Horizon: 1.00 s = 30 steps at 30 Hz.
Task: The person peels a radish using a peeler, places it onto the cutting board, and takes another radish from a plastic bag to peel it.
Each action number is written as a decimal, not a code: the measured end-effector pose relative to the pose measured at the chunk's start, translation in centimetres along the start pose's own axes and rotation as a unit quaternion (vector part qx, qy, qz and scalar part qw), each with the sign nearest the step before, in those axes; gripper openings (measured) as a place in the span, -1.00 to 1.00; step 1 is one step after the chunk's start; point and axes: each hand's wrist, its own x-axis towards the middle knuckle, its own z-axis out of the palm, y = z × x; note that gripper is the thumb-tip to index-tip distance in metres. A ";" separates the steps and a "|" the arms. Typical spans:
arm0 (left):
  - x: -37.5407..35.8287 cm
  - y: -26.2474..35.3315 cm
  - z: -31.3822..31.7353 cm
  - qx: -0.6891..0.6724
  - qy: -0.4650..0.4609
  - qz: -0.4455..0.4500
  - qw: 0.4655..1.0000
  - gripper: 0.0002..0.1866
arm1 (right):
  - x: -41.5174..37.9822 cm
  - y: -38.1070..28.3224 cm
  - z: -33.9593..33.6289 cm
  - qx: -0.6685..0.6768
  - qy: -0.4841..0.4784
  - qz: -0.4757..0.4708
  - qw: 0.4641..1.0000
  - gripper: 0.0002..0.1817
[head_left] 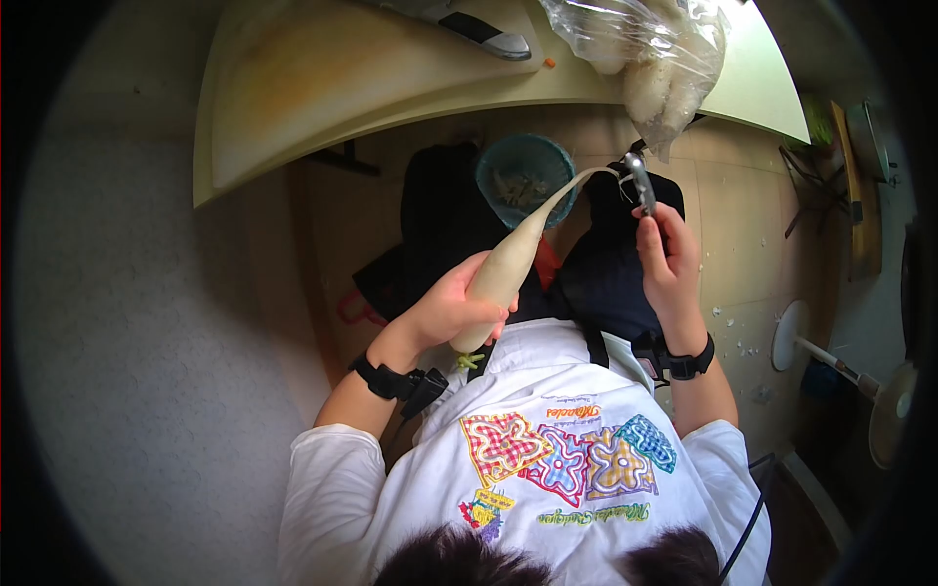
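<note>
A long white radish (508, 262) lies in my left hand (454, 305), whose fingers wrap round its thick lower part. Its green stub (469, 360) points down toward my shirt, and its thin root tip curves up and to the right. My right hand (670, 256) grips a small metal tool (640, 182), probably a peeler, close to that root tip. Whether the tool touches the root is hard to tell. Below the radish's upper part, a teal bin (526, 156) with scraps in it stands between my knees.
A pale table (743, 96) spans the top, bearing a cutting board (283, 107), a knife (486, 35), an orange bit (550, 62) and a clear bag of white radishes (669, 83) hanging over its edge. A white fan (789, 335) and scattered white bits are at the right.
</note>
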 end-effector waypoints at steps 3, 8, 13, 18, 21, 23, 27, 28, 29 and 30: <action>0.1 -0.2 0.1 -0.007 -0.007 -0.007 1.000 -0.32 | -0.5 -1.7 0.9 -0.177 -0.112 -0.167 0.963 -0.83; 0.2 0.0 0.5 -0.001 -0.004 -0.016 1.000 -0.29 | -0.6 -2.9 2.8 -0.226 -0.174 -0.178 0.942 -0.83; 0.0 0.0 0.7 0.004 0.005 0.000 1.000 -0.29 | -0.4 -2.8 3.3 -0.238 -0.187 -0.167 0.938 -0.84; -0.3 -0.4 0.4 0.004 0.002 0.011 1.000 -0.29 | 0.0 -2.8 3.2 -0.250 -0.173 -0.172 0.937 -0.84; -0.6 -0.6 0.2 0.017 0.004 0.015 1.000 -0.29 | 0.2 -2.8 3.3 -0.242 -0.132 -0.156 0.949 -0.85; -0.8 -0.4 0.4 0.031 0.000 0.006 0.999 -0.30 | 0.7 -2.4 2.8 -0.256 -0.119 -0.146 0.948 -0.85; -1.4 0.5 1.6 0.031 -0.015 0.023 0.999 -0.31 | 1.4 -0.3 1.7 -0.231 -0.089 -0.095 0.964 -0.85; -1.3 0.6 1.5 0.030 -0.012 0.025 0.999 -0.31 | 1.4 -0.2 1.7 -0.223 -0.083 -0.080 0.968 -0.84; -1.0 0.7 1.4 0.037 -0.010 0.020 0.999 -0.31 | 1.4 -0.2 1.8 -0.222 -0.085 -0.082 0.968 -0.84; -0.9 0.7 1.3 0.044 -0.010 0.014 0.999 -0.31 | 1.4 -0.3 1.8 -0.215 -0.085 -0.070 0.970 -0.84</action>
